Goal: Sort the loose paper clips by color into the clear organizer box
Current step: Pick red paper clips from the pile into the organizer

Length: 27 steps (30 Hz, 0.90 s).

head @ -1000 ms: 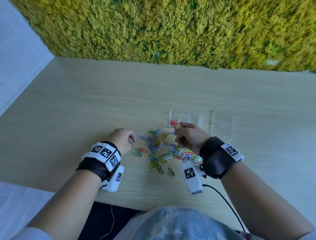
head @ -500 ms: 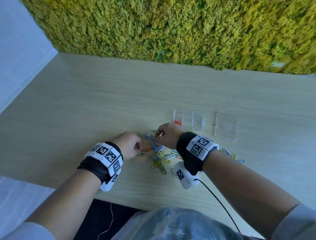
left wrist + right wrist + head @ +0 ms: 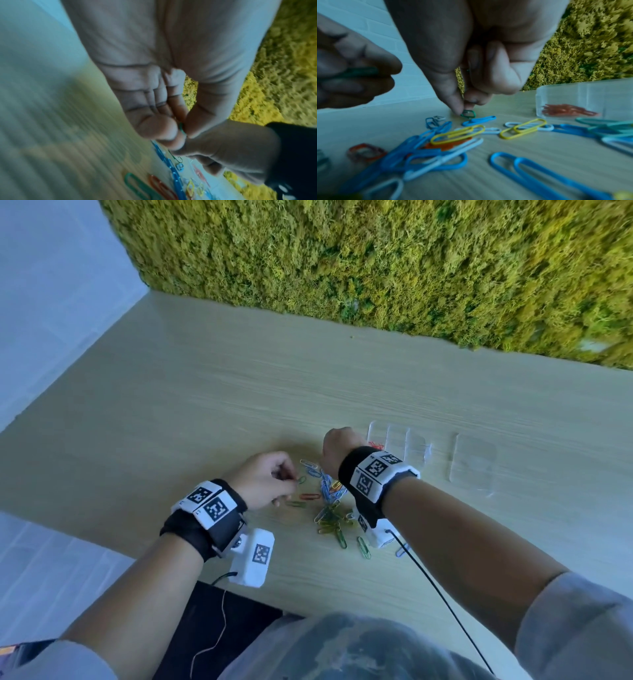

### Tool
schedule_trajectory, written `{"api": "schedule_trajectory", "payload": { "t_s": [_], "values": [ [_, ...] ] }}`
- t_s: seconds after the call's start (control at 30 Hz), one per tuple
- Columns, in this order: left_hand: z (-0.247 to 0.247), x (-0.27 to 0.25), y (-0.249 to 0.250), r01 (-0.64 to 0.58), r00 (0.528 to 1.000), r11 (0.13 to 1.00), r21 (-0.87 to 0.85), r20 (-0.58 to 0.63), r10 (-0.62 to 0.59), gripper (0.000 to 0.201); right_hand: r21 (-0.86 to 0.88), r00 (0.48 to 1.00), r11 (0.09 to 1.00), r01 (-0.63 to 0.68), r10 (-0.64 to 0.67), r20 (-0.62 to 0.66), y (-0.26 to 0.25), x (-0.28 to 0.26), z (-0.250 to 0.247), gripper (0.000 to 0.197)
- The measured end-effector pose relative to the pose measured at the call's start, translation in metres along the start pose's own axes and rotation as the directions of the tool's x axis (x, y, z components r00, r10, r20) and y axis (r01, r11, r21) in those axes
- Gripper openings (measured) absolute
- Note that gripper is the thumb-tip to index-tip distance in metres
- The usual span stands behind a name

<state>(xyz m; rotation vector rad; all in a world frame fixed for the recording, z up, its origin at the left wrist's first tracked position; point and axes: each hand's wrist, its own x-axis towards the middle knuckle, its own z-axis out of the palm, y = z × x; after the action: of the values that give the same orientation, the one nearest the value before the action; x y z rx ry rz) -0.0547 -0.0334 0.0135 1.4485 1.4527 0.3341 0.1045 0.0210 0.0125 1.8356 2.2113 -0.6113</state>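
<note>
Loose paper clips (image 3: 330,508) in blue, yellow, green, red and white lie in a heap on the wooden table. My left hand (image 3: 287,477) hovers at the heap's left edge, with a green clip (image 3: 181,128) pinched between thumb and fingers. My right hand (image 3: 464,109) reaches down at the heap's far side, thumb and forefinger pinching a small green clip (image 3: 468,113) that rests on the table. The clear organizer box (image 3: 397,440) stands just right of that hand, with red clips (image 3: 568,111) in its nearest compartment.
A clear lid (image 3: 474,460) lies flat to the right of the box. A moss wall (image 3: 376,268) runs along the table's far edge. A black cable (image 3: 442,601) trails from my right wrist toward the near table edge (image 3: 308,607).
My right hand moved left from beside the box to the far side of the heap and came down on a green clip. My left hand stayed at the heap's left edge.
</note>
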Motion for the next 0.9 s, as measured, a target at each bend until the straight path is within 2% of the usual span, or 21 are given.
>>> {"api": "schedule_trajectory", "payload": {
  "t_s": [0.07, 0.1, 0.13, 0.17, 0.2, 0.23, 0.27, 0.3, 0.33, 0.37, 0.4, 0.43, 0.47, 0.5, 0.53, 0.57, 0.6, 0.63, 0.7, 0.9],
  "values": [
    [0.003, 0.000, -0.001, 0.027, 0.999, 0.980, -0.195, 0.029, -0.022, 0.022, 0.125, 1.000, 0.992, -0.002, 0.006, -0.027, 0.005, -0.003, -0.002, 0.012],
    [0.005, 0.000, -0.001, 0.046, 0.999, 0.954, -0.298, 0.037, -0.036, 0.024, 0.244, 0.999, 0.970, -0.006, 0.014, -0.029, 0.008, -0.007, -0.004, 0.013],
    [0.007, -0.001, 0.000, 0.067, 0.998, 0.912, -0.406, 0.044, -0.054, 0.025, 0.439, 1.000, 0.899, -0.007, 0.016, -0.017, 0.011, -0.011, -0.005, 0.014],
    [0.008, -0.002, 0.001, 0.089, 0.996, 0.861, -0.502, 0.053, -0.072, 0.026, 0.690, 0.999, 0.723, -0.030, 0.011, 0.032, 0.015, -0.016, -0.008, 0.016],
    [0.010, -0.003, 0.002, 0.109, 0.994, 0.803, -0.586, 0.067, -0.086, 0.027, 0.891, 0.995, 0.447, -0.079, -0.015, 0.096, 0.020, -0.021, -0.010, 0.018],
    [0.012, -0.003, 0.002, 0.129, 0.992, 0.753, -0.645, 0.085, -0.097, 0.029, 0.980, 0.987, 0.146, -0.135, -0.067, 0.146, 0.026, -0.027, -0.012, 0.019],
    [0.013, -0.004, 0.003, 0.150, 0.989, 0.716, -0.681, 0.101, -0.111, 0.029, 0.982, 0.979, -0.080, -0.171, -0.123, 0.160, 0.033, -0.031, -0.012, 0.020],
    [0.014, -0.003, 0.002, 0.176, 0.984, 0.714, -0.677, 0.115, -0.133, 0.028, 0.964, 0.976, -0.197, -0.180, -0.154, 0.151, 0.041, -0.037, -0.014, 0.021],
    [0.016, -0.002, 0.002, 0.197, 0.980, 0.743, -0.640, 0.121, -0.156, 0.026, 0.955, 0.976, -0.237, -0.177, -0.164, 0.140, 0.047, -0.041, -0.014, 0.022],
    [0.017, 0.000, -0.001, 0.192, 0.981, 0.822, -0.536, 0.101, -0.163, 0.024, 0.958, 0.977, -0.232, -0.169, -0.171, 0.131, 0.053, -0.045, -0.013, 0.022],
    [0.018, 0.002, -0.003, 0.158, 0.987, 0.921, -0.355, 0.057, -0.148, 0.020, 0.964, 0.977, -0.208, -0.164, -0.169, 0.130, 0.058, -0.048, -0.012, 0.020],
    [0.018, 0.005, -0.006, 0.106, 0.994, 0.989, -0.100, 0.007, -0.106, 0.014, 0.974, 0.978, -0.161, -0.161, -0.158, 0.136, 0.062, -0.051, -0.011, 0.015],
    [0.018, 0.007, -0.008, 0.054, 0.998, 0.986, 0.160, -0.019, -0.052, 0.010, 0.984, 0.979, -0.077, -0.158, -0.145, 0.146, 0.065, -0.053, -0.009, 0.011],
    [0.017, 0.008, -0.008, 0.026, 1.000, 0.932, 0.362, -0.010, -0.024, 0.011, 0.988, 0.981, 0.067, -0.142, -0.126, 0.150, 0.067, -0.055, -0.008, 0.008],
    [0.017, 0.008, -0.008, 0.011, 1.000, 0.869, 0.494, 0.007, -0.017, 0.012, 0.954, 0.983, 0.278, -0.113, -0.107, 0.147, 0.068, -0.057, -0.006, 0.006],
    [0.017, 0.008, -0.007, -0.003, 1.000, 0.824, 0.567, 0.015, -0.007, 0.013, 0.851, 0.986, 0.520, -0.072, -0.091, 0.139, 0.068, -0.059, -0.004, 0.006],
    [0.017, 0.008, -0.007, -0.026, 1.000, 0.799, 0.600, 0.018, 0.018, 0.012, 0.691, 0.990, 0.723, -0.015, -0.085, 0.110, 0.068, -0.061, 0.000, 0.009],
    [0.016, 0.008, -0.006, -0.046, 0.999, 0.789, 0.613, 0.018, 0.044, 0.012, 0.519, 0.993, 0.854, 0.048, -0.096, 0.067, 0.067, -0.063, 0.004, 0.013],
    [0.015, 0.008, -0.005, -0.081, 0.996, 0.776, 0.626, 0.025, 0.085, 0.012, 0.305, 0.994, 0.947, 0.097, -0.107, 0.018, 0.063, -0.067, 0.012, 0.019],
    [0.015, 0.009, -0.005, -0.093, 0.995, 0.761, 0.642, 0.045, 0.083, 0.012, 0.066, 0.992, 0.993, 0.094, -0.098, 0.073, 0.050, -0.063, 0.021, 0.023]
  ]
}}
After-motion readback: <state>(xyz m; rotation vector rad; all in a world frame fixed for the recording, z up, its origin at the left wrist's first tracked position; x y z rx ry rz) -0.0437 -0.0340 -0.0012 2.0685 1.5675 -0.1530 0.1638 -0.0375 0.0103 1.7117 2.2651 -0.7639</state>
